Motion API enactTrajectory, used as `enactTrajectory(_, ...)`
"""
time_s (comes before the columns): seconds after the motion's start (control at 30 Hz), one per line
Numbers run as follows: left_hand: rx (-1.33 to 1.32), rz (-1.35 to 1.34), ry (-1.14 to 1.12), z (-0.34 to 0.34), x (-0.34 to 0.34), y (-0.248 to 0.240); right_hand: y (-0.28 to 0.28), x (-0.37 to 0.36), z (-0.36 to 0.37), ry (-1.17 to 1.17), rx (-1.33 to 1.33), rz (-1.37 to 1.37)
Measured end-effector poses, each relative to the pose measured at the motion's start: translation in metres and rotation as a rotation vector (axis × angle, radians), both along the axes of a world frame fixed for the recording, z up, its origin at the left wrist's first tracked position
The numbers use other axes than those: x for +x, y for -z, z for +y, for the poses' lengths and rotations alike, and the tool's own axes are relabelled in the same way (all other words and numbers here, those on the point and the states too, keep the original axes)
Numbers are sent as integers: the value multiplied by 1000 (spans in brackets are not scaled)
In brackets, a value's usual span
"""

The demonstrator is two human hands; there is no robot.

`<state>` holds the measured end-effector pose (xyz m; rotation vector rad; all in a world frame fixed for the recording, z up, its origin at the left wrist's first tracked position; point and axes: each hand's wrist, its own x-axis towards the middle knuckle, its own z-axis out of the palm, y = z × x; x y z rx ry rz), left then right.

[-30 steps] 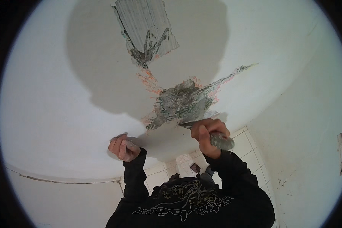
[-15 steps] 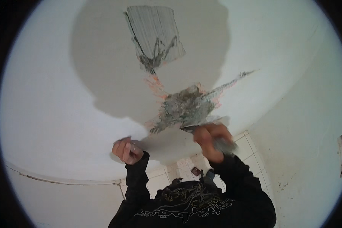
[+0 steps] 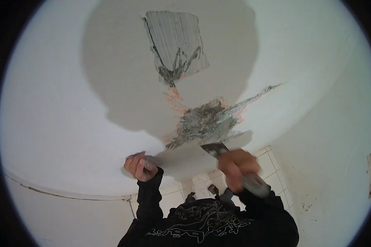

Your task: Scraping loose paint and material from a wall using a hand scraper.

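My right hand [image 3: 237, 164] is closed round a putty knife [image 3: 213, 149], somewhat blurred. Its dark, whitish-smeared blade points up and left, its tip by the lower edge of a rough grey patch [image 3: 206, 121] on the pale wall [image 3: 123, 82]. The knife's thick greyish handle sticks out behind the fist over my sleeve. Against the wall to the left, my left hand [image 3: 141, 166] is curled, fingers folded in. Whether anything lies inside those fingers is hidden.
Higher up is a squarish, streaked grey patch [image 3: 175, 41] with dark lines. Orange marks [image 3: 175, 101] lie between the patches. A crack-like strip [image 3: 255, 97] runs up to the right. Below are white floor tiles [image 3: 272, 168]; a side wall [image 3: 329, 152] stands at right.
My right hand and the putty knife have shifted right and down, so the blade now shows more fully below the rough patch. The left hand keeps its curled shape.
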<state>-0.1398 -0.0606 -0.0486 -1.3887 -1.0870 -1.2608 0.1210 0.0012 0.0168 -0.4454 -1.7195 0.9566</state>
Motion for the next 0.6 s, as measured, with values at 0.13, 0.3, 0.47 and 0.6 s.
enactTrajectory(0.13,-12,10,-35,3,6,-8,1,5,-9,402,229,104)
enactTrajectory(0.3,-5,16,-63,0,4,0,8,6,2,7,355,413)
enactTrajectory(0.47,-9,-1,-38,-5,2,3,-9,14,5,-95,-104,-257)
enactTrajectory(0.6,-10,-17,-63,0,5,3,6,14,2,197,270,135)
